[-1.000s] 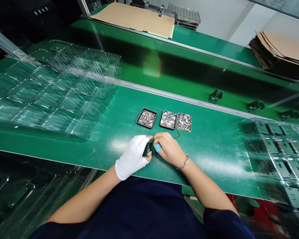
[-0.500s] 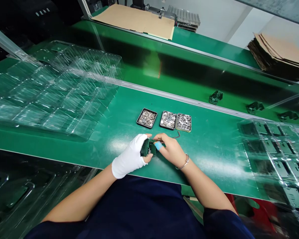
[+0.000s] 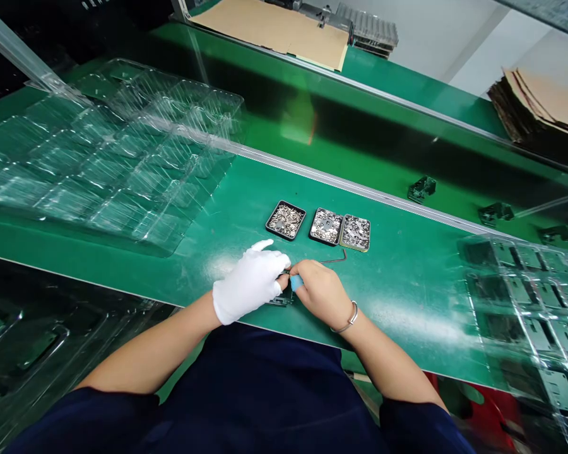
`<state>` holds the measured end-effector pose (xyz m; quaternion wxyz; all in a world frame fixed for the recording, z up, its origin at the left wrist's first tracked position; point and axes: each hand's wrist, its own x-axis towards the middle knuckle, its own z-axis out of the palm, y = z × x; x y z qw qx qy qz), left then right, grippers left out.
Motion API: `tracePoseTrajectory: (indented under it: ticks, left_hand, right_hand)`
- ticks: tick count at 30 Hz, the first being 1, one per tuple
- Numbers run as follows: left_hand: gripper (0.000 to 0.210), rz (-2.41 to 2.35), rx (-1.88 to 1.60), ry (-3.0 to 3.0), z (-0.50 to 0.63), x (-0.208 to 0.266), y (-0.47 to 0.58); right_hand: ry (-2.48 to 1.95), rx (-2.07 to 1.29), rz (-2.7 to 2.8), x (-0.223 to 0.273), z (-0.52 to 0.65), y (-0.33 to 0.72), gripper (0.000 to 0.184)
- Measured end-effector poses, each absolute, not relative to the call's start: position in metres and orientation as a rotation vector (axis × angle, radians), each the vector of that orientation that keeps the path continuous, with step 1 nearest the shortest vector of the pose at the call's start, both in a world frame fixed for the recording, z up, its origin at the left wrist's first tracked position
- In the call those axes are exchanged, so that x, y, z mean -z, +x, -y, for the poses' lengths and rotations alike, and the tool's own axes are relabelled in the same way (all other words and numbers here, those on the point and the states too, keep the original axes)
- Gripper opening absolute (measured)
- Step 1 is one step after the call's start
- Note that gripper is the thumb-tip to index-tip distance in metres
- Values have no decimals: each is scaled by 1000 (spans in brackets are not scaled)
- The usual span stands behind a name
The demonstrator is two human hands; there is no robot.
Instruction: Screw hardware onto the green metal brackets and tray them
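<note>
While both hands meet low over the front of the green workbench (image 3: 397, 277), a dark green part (image 3: 279, 301) lies beneath and between them, mostly hidden; its visible edge is angular, with a slight gloss. Whether it rests on the bench or is lifted cannot be told.

Left hand (image 3: 248, 284): white fabric glove, matte, softly creased. One finger extends away from the rest; the others curl down at the part. Cannot tell whether they clamp it or only touch it.

Right hand (image 3: 322, 290): bare, with a smooth blue wrap (image 3: 296, 282) on one digit and a thin metal bracelet (image 3: 349, 319) at the wrist. Its fingertips draw into a narrow pinch beside the glove; cannot tell what, if anything, sits between them.

Just beyond the right hand lies a thin L-shaped hex key (image 3: 336, 259). Farther back, a black-rimmed tray (image 3: 286, 221) with rounded corners holds small shiny metal pieces; apart from it, a second tray (image 3: 325, 226) and a third tray (image 3: 355, 232) sit edge to edge, similarly filled.

Far left: a transparent blister tray (image 3: 108, 170), glossy, gridded with square pockets. Far right: another clear tray (image 3: 478, 277) carries flat greenish plates (image 3: 520, 290) in rows.
</note>
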<state>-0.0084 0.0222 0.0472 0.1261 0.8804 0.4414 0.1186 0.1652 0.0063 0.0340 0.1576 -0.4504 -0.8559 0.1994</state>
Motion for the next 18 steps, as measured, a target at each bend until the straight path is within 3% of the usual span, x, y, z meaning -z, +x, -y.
tracePoseTrajectory:
  ticks: [18]
  left_hand:
    - [11,-1249,-295,2349,-22,-48,-7]
  right_hand:
    - [-1314,-703,2391,-36,-9,167,20]
